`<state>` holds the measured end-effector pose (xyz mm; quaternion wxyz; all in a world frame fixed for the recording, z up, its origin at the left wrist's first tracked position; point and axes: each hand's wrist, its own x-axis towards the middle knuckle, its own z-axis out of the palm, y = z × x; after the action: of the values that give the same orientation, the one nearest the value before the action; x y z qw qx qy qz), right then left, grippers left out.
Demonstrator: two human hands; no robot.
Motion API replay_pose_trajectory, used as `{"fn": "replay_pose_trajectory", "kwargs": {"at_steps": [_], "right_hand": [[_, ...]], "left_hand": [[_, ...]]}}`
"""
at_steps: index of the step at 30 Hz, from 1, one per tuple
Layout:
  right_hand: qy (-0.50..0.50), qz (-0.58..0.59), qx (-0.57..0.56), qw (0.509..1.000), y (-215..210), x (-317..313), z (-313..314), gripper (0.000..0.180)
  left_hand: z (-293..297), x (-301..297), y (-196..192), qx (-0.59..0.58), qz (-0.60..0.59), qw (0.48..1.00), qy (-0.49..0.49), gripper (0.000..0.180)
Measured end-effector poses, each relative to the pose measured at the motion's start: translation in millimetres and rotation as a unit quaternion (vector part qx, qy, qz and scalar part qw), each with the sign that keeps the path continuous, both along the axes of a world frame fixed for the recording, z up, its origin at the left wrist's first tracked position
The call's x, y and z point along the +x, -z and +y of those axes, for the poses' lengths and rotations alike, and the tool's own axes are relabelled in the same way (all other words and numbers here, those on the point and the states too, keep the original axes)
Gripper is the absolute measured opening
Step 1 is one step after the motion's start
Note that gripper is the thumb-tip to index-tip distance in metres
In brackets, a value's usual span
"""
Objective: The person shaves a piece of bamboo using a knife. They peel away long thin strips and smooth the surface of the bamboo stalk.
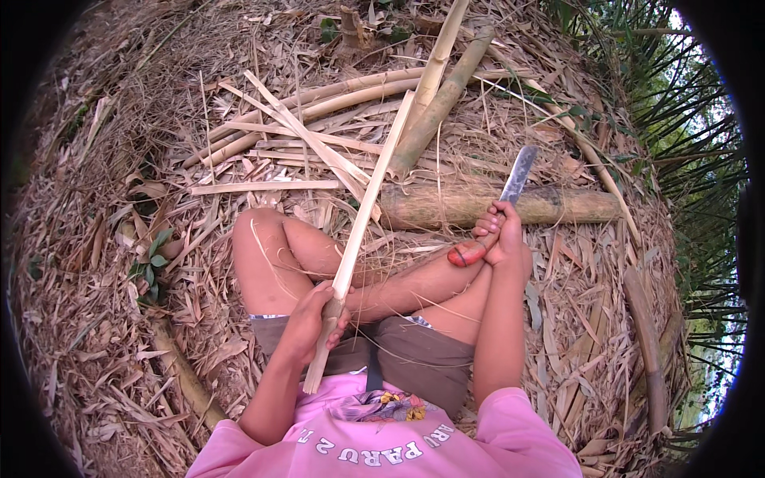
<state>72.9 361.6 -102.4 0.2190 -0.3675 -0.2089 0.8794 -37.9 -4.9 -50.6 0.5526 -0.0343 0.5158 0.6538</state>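
Note:
My left hand (311, 323) is closed round the lower part of a long, pale split bamboo strip (368, 199). The strip slants up and away to the right, its near end just above my lap. In my right hand (500, 229) is a machete (520, 173), gripped by its wooden handle with a red-wrapped butt. Its dark flat blade points away from me, up and slightly right, apart from the strip. Beyond my crossed legs, a thick bamboo log (470, 205) lies crosswise under the line of the blade.
Several split bamboo strips (311, 143) lie piled ahead on the left. Two bamboo poles (438, 103) lean across the far middle. Dry leaves and shavings (103, 319) cover the ground. Another bamboo piece (647, 350) rests at the right, and a green plant (151, 267) stands at the left.

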Motion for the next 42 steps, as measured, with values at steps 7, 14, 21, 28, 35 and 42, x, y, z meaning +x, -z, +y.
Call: {"fn": "replay_pose_trajectory", "kwargs": {"at_steps": [7,14,21,28,35,42], "right_hand": [[-0.004,0.007,-0.003,1.000,5,2,2,0.021],[-0.005,0.003,0.000,1.000,4,1,1,0.021],[0.009,0.003,0.005,1.000,-2,2,-3,0.021],[0.010,-0.004,0.049,0.999,-14,0,-18,0.022],[0.061,0.053,0.150,0.985,-24,4,-34,0.028],[-0.030,0.038,0.363,0.931,-61,-8,-106,0.029]], "left_hand": [[4,-1,-10,0.020,-0.018,1.000,-0.003,0.036],[3,-6,-8,0.012,0.023,0.998,-0.052,0.031],[-5,-26,-15,-0.041,0.134,0.985,-0.105,0.032],[2,-17,-16,-0.087,0.423,0.881,-0.194,0.043],[1,-12,-28,-0.177,0.534,0.814,-0.147,0.030],[12,-15,-54,0.010,0.229,0.969,-0.088,0.018]]}}
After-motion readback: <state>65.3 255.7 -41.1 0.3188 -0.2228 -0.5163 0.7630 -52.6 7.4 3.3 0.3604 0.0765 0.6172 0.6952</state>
